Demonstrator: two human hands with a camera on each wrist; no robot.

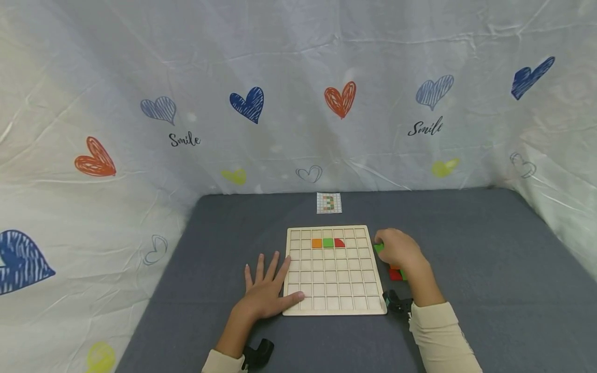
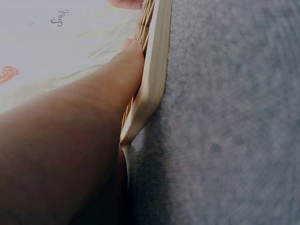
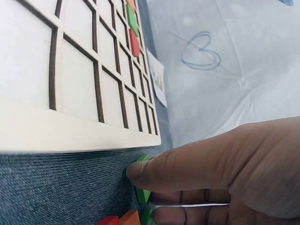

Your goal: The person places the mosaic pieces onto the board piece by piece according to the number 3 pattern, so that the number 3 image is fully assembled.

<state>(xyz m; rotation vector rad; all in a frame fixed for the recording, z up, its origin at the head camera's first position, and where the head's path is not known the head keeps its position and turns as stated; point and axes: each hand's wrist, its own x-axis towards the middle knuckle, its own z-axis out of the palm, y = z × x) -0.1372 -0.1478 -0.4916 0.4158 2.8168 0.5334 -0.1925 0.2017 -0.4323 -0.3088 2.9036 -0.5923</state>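
A wooden grid board point(image 1: 333, 277) lies on the grey cloth, with an orange square tile point(image 1: 317, 243), a green square tile point(image 1: 328, 243) and a red rounded tile point(image 1: 339, 243) set in its second row. My left hand point(image 1: 263, 298) is spread at the board's left edge, its thumb over the near-left corner; the left wrist view shows that thumb point(image 2: 124, 65) along the rim. Just beyond the right edge, my right hand point(image 1: 400, 249) pinches a green tile point(image 3: 142, 193) between thumb and fingers, low over the cloth. Its fingers partly hide the tile.
Loose red point(image 1: 395, 274), orange and green tiles lie under and beside my right hand, partly covered by it. A small card point(image 1: 329, 203) with a coloured grid pattern lies behind the board. A white curtain point(image 1: 289, 62) printed with hearts hangs behind the table.
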